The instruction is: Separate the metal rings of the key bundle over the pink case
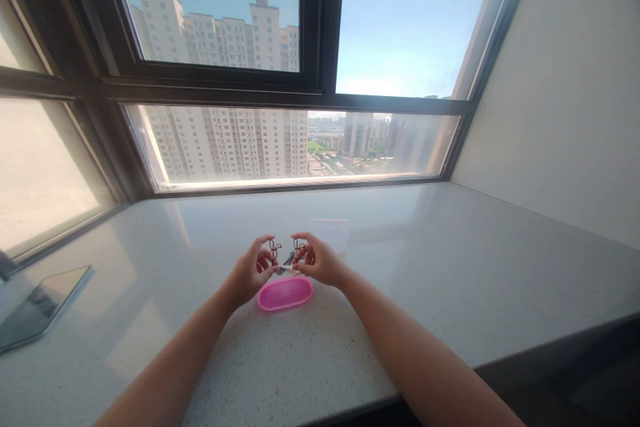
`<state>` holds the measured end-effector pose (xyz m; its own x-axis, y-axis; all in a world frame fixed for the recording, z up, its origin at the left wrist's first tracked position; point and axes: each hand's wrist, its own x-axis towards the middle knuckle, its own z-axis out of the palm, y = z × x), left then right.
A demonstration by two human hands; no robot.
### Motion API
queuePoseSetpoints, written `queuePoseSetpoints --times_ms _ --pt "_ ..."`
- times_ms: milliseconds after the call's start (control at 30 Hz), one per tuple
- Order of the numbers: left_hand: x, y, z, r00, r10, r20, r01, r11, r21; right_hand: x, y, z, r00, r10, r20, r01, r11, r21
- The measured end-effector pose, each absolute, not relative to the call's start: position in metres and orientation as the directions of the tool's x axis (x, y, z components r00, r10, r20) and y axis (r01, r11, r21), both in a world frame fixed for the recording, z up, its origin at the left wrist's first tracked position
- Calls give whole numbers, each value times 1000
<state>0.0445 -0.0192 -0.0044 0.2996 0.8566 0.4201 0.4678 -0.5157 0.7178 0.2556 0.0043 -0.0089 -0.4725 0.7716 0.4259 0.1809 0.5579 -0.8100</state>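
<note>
My left hand (253,265) pinches a small dark looped piece (273,251) upright between thumb and fingers. Its thin outline has rounded loops, somewhat like a rabbit's head and ears; the exact kind is unclear. A similar dark looped piece (299,250) is pinched in my right hand (320,260), a short way to the right. Both hands are closed and held just beyond a pink oval tray (285,295), whose visible inside shows nothing in it. Between the hands, some small dark and whitish items (285,265) show, partly hidden by the fingers.
The pale speckled counter (425,280) ends at a front edge on the lower right. A flat, shiny tablet-like panel (45,307) lies at the left. Beyond my hands is a clear, pink-edged item (330,221), faint against the glare. Dark-framed windows (300,90) rise behind.
</note>
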Motion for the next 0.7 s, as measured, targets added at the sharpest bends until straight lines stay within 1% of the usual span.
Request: queuePoseSetpoints --times_ms 300,700 --pt "44 -20 -6 293 858 421 463 -513 723 256 5 -11 -487 785 383 182 521 -834" --pt "44 -18 -7 289 855 430 457 -518 723 256 5 -11 -495 779 385 195 532 -824"
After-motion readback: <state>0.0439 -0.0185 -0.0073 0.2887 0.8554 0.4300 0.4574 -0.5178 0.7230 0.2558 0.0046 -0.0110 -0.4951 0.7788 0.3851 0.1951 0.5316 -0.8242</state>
